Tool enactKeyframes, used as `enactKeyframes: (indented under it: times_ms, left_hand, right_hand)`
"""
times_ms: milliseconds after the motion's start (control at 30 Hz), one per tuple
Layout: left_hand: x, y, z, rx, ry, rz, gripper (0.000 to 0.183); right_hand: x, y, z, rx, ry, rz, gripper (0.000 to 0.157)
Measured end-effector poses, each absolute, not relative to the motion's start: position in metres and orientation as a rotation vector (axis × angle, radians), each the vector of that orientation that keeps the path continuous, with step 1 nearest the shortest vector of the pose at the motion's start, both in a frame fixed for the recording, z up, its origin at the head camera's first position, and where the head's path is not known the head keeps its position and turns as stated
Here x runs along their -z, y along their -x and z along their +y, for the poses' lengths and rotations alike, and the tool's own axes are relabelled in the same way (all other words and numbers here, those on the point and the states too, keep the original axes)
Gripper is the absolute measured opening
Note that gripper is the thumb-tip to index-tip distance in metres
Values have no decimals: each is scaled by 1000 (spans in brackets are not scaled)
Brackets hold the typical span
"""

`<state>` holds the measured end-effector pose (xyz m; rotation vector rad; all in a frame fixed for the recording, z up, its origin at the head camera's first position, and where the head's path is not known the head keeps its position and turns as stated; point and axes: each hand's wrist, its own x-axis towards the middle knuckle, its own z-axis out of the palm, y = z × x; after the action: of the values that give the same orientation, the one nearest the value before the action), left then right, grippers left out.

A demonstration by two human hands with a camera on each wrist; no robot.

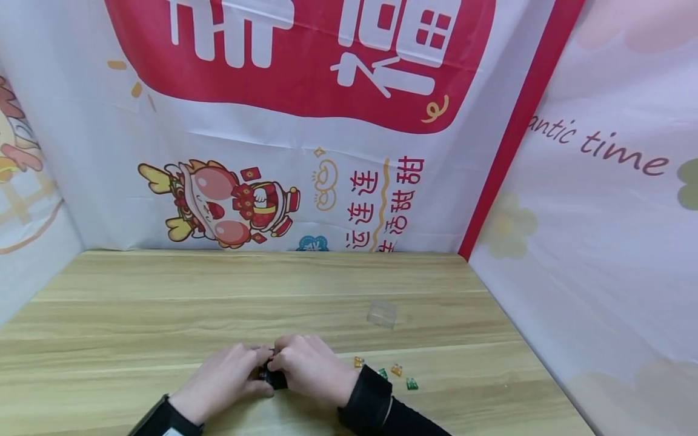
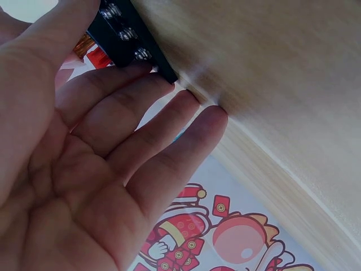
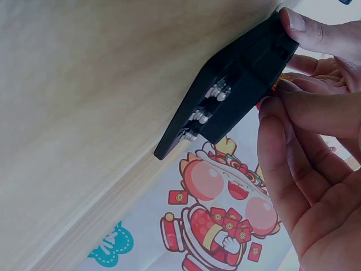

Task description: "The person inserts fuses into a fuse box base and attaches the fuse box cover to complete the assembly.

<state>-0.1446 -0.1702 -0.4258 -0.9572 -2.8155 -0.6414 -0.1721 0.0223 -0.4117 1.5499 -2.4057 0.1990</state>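
A black fuse block (image 1: 277, 379) with shiny metal screw terminals (image 3: 219, 90) stands tilted on the wooden table, between the two hands. My left hand (image 1: 225, 376) steadies it between thumb and fingers; in the left wrist view its fingers (image 2: 169, 144) lie nearly straight against the block's edge. Over the block's other side, my right hand (image 1: 316, 366) pinches a small red blade fuse (image 2: 99, 57) with thumb and forefinger. An orange blade fuse (image 3: 286, 78) sits beside the red one, partly hidden by fingers. Whether the red fuse is seated cannot be seen.
Yellow blade fuses (image 1: 397, 369) and green blade fuses (image 1: 411, 384) lie loose by the right wrist. Farther back rests a clear plastic cover (image 1: 382, 314). Printed cloths (image 1: 436, 181) hang behind and beside the table (image 1: 163, 303).
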Motion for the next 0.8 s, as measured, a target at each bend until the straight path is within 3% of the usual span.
enactKeyframes:
  times_ms: [267, 800]
  left_hand:
    - [426, 143, -170, 628, 943, -2822, 24]
    - [428, 144, -170, 625, 947, -2805, 24]
  right_hand:
    - [414, 172, 21, -175, -1561, -2354, 14]
    - [410, 175, 19, -217, -1584, -2331, 16]
